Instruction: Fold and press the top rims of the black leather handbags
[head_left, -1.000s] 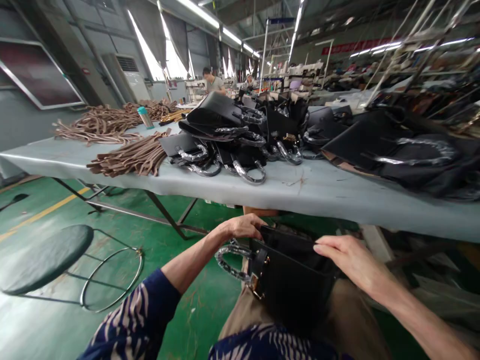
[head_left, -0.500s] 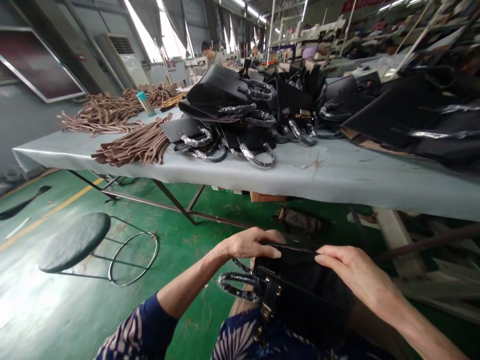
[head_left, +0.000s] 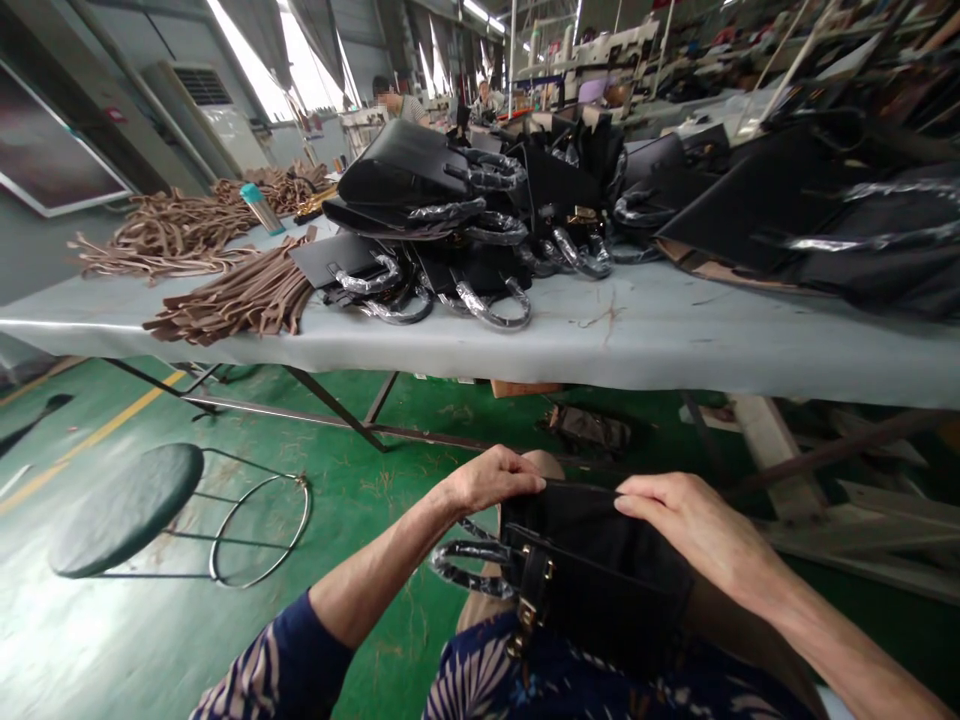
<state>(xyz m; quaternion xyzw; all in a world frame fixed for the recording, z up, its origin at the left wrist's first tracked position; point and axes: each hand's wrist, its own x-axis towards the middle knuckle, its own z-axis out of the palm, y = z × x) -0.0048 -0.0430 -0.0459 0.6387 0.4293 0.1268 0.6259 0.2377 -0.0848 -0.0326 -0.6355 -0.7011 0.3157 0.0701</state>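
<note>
A black handbag [head_left: 592, 590] lies on its side across my lap, its plastic-wrapped handles [head_left: 472, 568] pointing left and gold-coloured hardware showing on a strap. My left hand [head_left: 499, 480] pinches the bag's far edge near its left corner, thumb on the near side. Farther right along that same edge, my right hand [head_left: 675, 510] grips the material between thumb and fingers. The edge runs fairly straight between the two hands. Fingertips behind the edge are hidden.
In front stands a long covered table [head_left: 562, 355] with piled black handbags [head_left: 420, 170], bundles of brown strips [head_left: 232, 295] and a teal-capped bottle [head_left: 262, 208]. A round stool [head_left: 131, 510] lies tipped on the green floor at left. People sit farther back.
The view has shifted a little, so the table and its piles sit farther left. Both hands keep their grip on the bag's edge, with only slight movement.
</note>
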